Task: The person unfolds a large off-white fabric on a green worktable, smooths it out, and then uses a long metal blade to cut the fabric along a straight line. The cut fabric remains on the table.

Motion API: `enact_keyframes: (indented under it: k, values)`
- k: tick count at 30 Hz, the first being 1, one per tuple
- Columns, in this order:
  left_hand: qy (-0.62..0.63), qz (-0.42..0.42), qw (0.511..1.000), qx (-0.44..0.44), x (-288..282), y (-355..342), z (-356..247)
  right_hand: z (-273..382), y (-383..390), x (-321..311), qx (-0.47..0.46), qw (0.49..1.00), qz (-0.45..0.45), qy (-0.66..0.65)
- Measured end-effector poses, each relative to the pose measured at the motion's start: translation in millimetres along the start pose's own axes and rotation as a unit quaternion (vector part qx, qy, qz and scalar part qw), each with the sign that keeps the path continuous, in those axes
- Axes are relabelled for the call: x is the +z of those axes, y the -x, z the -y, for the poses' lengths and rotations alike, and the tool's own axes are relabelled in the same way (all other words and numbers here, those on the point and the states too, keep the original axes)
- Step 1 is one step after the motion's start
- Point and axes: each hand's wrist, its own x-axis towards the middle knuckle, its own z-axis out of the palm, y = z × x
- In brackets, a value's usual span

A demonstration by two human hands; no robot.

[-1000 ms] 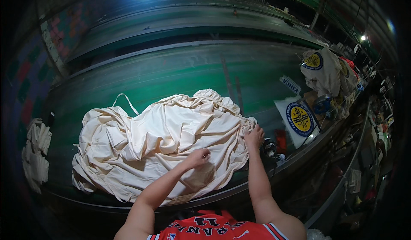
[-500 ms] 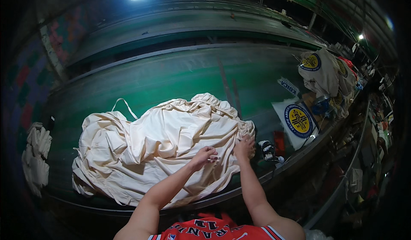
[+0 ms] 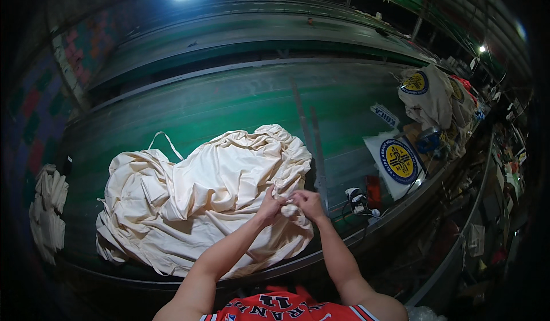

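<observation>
A large, crumpled cream cloth (image 3: 200, 189) lies bunched on the green table, with a thin cloth loop (image 3: 166, 142) sticking out past its far left side. My left hand (image 3: 270, 208) pinches a gathered piece of it near the right end. Close beside it, my right hand (image 3: 310, 205) is closed on the same bunched edge, slightly blurred. A small twist of cloth (image 3: 290, 211) shows between the two hands. Some fingertips are hidden in the folds.
Right of the cloth, the table (image 3: 344, 132) holds a dark device with a cable (image 3: 356, 199), a red block (image 3: 373, 191) and a white sheet (image 3: 395, 166) with a round emblem. Printed cream bags (image 3: 427, 100) are piled farther right. Folded pale cloth (image 3: 48, 212) sits at the left edge.
My right hand has moved left from the cloth's right end, drawing that edge inward to meet my left hand. My left fingers have closed on the gathered cloth.
</observation>
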Motion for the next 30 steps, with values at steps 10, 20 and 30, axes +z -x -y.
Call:
enact_keyframes:
  k: [10, 20, 30]
  values:
    - [0.034, -0.063, 0.990, 0.123, -19.7, -21.9, 16.9, -60.7, 12.3, -8.3, 0.195, 0.910, -0.102, 0.352]
    - [-0.039, -0.090, 0.982, 0.160, -17.1, -20.5, 36.0, -50.3, -13.0, -23.5, 0.253, 0.914, -0.042, 0.314]
    - [-0.119, -0.111, 0.969, 0.185, -20.0, -7.2, 41.2, -32.9, -25.1, -40.4, 0.330, 0.909, 0.000, 0.255]
